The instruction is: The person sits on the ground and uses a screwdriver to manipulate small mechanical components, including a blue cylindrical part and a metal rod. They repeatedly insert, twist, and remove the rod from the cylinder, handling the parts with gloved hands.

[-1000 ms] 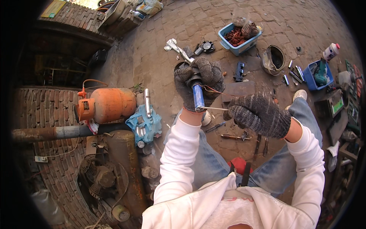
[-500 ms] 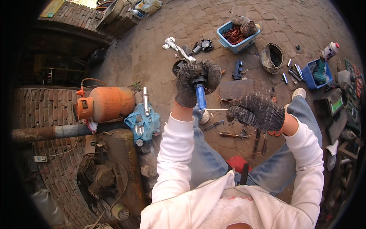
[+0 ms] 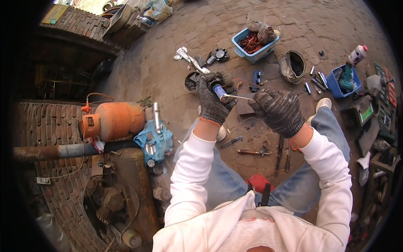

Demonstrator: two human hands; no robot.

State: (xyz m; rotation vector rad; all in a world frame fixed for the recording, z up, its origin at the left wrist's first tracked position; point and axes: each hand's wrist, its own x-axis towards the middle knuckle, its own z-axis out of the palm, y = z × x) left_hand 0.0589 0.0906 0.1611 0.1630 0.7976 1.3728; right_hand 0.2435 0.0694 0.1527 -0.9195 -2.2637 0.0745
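Note:
My left hand (image 3: 213, 110), in a dark knitted glove, is wrapped round a blue cylindrical part (image 3: 219, 90) with a black collar. Its open-looking end faces toward me and to the right. My right hand (image 3: 280, 111), gloved the same way, is closed on a thin metal rod (image 3: 238, 97). The rod points left, and its tip is at the end of the blue part; whether it goes inside I cannot tell. The glove hides the rod's other end. Below my hands on the ground lie a slim dark tool (image 3: 231, 142) and a wooden-handled tool (image 3: 252, 152).
An orange gas cylinder (image 3: 119, 122) and a blue plastic bag (image 3: 153, 140) are at left. Beyond my hands stand a blue tub (image 3: 247, 53) of reddish scrap and a round metal can (image 3: 293, 67). A blue bin (image 3: 342, 86) with a power tool stands at right.
The blue part has tilted so its end faces me more. My right hand has risen, and the rod now slants up to the part's end.

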